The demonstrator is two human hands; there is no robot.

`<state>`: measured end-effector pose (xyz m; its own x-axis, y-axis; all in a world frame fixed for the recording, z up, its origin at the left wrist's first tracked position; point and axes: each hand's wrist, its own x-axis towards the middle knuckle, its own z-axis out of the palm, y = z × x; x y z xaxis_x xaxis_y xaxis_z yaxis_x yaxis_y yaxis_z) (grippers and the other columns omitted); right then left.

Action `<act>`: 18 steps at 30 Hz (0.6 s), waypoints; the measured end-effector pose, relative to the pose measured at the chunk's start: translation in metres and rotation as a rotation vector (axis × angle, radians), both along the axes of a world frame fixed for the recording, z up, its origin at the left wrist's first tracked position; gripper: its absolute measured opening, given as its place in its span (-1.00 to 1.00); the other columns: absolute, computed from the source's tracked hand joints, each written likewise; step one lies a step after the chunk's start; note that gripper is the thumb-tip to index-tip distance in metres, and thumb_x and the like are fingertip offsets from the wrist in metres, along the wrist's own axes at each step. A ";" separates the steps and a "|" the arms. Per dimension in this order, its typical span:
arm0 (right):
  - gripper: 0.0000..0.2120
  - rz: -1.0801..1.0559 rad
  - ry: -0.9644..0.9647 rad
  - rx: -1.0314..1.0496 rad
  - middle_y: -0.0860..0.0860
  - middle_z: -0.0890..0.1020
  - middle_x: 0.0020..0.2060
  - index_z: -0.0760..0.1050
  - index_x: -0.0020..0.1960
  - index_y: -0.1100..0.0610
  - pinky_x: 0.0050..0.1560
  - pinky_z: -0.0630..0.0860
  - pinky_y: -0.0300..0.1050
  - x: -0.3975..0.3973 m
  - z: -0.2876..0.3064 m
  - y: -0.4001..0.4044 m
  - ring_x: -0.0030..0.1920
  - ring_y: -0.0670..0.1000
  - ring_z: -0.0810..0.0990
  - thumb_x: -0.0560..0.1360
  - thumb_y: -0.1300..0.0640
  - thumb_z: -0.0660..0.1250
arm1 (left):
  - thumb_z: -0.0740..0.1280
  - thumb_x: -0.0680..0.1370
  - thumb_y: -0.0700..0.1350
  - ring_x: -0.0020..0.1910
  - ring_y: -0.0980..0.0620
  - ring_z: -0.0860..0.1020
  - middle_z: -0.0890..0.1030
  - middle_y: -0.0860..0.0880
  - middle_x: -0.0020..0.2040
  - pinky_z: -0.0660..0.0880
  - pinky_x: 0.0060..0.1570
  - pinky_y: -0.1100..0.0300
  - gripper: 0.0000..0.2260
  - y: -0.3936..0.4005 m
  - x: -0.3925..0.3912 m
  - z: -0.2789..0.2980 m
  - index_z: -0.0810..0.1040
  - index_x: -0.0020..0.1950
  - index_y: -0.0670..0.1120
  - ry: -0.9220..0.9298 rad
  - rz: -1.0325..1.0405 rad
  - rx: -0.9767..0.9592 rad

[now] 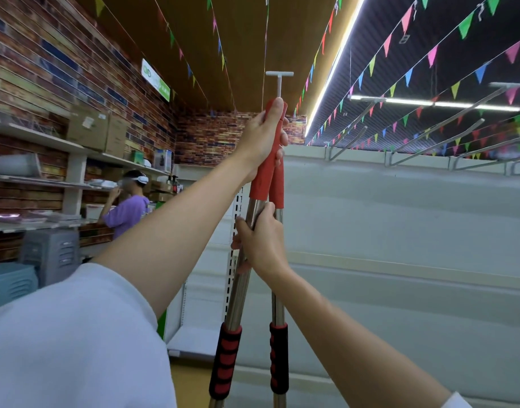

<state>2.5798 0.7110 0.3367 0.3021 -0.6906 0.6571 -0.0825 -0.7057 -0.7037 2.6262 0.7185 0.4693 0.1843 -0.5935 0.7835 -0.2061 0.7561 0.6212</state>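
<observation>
Head: fingers (243,230) wrap seemingly 2 poles (277,307).

The poles (238,290) were silver with red sleeves (263,178) and black-and-red banded grips (225,360); the left wall (76,63) bore a multicoloured brick pattern.

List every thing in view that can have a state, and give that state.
two steel poles with red top sleeves: upright, held together
left hand: grips the red sleeves
right hand: grips the poles lower down
white T-ended hook: bare
long ceiling strip light: lit
</observation>
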 end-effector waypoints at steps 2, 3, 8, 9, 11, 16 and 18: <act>-0.83 -0.001 0.005 0.001 0.20 0.57 -0.12 0.17 -0.07 0.08 -0.50 0.56 0.26 -0.003 0.000 0.000 -0.22 0.12 0.67 0.56 0.14 0.19 | 0.14 0.57 0.16 -0.56 0.08 0.45 0.50 -0.05 -0.38 0.44 -0.52 0.26 -0.65 -0.001 -0.001 0.000 0.44 -0.11 -0.12 0.024 -0.015 -0.007; -0.83 0.000 0.009 0.006 0.21 0.56 -0.11 0.17 -0.06 0.09 -0.52 0.56 0.25 -0.005 0.000 0.001 -0.21 0.12 0.67 0.56 0.14 0.19 | 0.14 0.57 0.16 -0.55 0.08 0.45 0.49 -0.05 -0.38 0.45 -0.51 0.26 -0.64 -0.001 -0.001 -0.001 0.44 -0.11 -0.12 0.033 -0.017 -0.008; -0.84 0.005 0.022 0.012 0.22 0.57 -0.10 0.18 -0.05 0.09 -0.53 0.55 0.24 -0.013 0.001 0.001 -0.20 0.10 0.68 0.56 0.14 0.19 | 0.16 0.56 0.17 -0.53 0.07 0.46 0.48 -0.05 -0.38 0.46 -0.48 0.24 -0.64 -0.002 -0.002 0.001 0.45 -0.13 -0.12 0.066 -0.022 -0.010; -0.84 0.004 0.023 0.011 0.22 0.57 -0.10 0.18 -0.05 0.09 -0.53 0.56 0.24 -0.014 0.002 0.001 -0.20 0.11 0.68 0.56 0.14 0.19 | 0.16 0.56 0.17 -0.53 0.07 0.46 0.48 -0.05 -0.38 0.46 -0.48 0.25 -0.64 -0.002 -0.003 0.001 0.44 -0.13 -0.12 0.069 -0.023 -0.010; -0.85 0.001 0.029 0.005 0.23 0.57 -0.10 0.19 -0.05 0.09 -0.53 0.55 0.26 -0.016 0.003 0.002 -0.21 0.13 0.68 0.56 0.16 0.19 | 0.16 0.56 0.17 -0.53 0.07 0.46 0.48 -0.05 -0.37 0.46 -0.48 0.25 -0.65 -0.001 -0.004 0.002 0.44 -0.11 -0.12 0.074 -0.028 -0.005; -0.86 0.015 0.029 0.009 0.25 0.58 -0.10 0.21 -0.03 0.13 -0.52 0.54 0.29 -0.018 0.004 0.002 -0.23 0.15 0.68 0.54 0.18 0.18 | 0.18 0.55 0.19 -0.53 0.07 0.45 0.46 -0.05 -0.36 0.46 -0.48 0.25 -0.63 -0.003 -0.004 0.000 0.44 -0.08 -0.13 0.095 -0.015 -0.011; -0.87 0.017 0.032 0.008 0.24 0.59 -0.11 0.21 -0.02 0.14 -0.49 0.56 0.28 -0.018 0.004 0.002 -0.24 0.13 0.68 0.54 0.19 0.19 | 0.18 0.54 0.21 -0.52 0.06 0.46 0.45 -0.05 -0.36 0.47 -0.46 0.24 -0.61 -0.004 -0.003 -0.001 0.45 -0.06 -0.13 0.099 0.003 -0.011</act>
